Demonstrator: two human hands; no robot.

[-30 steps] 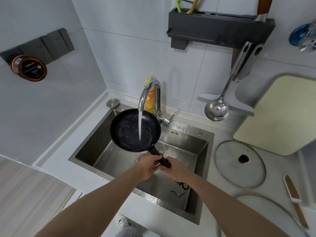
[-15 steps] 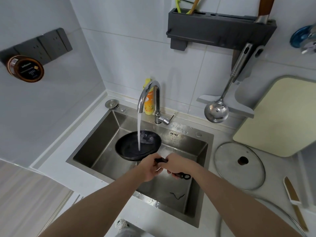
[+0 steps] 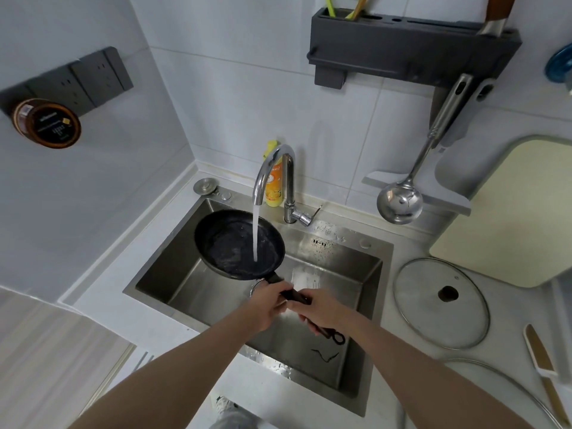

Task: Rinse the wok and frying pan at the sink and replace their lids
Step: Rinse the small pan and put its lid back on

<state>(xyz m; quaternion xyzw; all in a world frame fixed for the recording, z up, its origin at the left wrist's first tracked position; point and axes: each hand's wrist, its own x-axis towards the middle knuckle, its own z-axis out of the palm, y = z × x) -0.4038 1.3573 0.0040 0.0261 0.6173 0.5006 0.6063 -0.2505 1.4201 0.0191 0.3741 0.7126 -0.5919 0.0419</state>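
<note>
The white surface [image 3: 387,394] carries a steel sink [image 3: 340,305], with a pale cutting board [image 3: 510,218] leaning at the far right. A round glass lid [image 3: 433,320] lies flat right of the sink, and the rim of a larger lid [image 3: 507,379] shows at the near right. The black frying pan [image 3: 229,246] is held tilted over the basin, under water running from the faucet [image 3: 272,168]. Both hands curl around its handle: the left hand [image 3: 267,305] nearer the pan, the right hand [image 3: 325,311] farther back.
</note>
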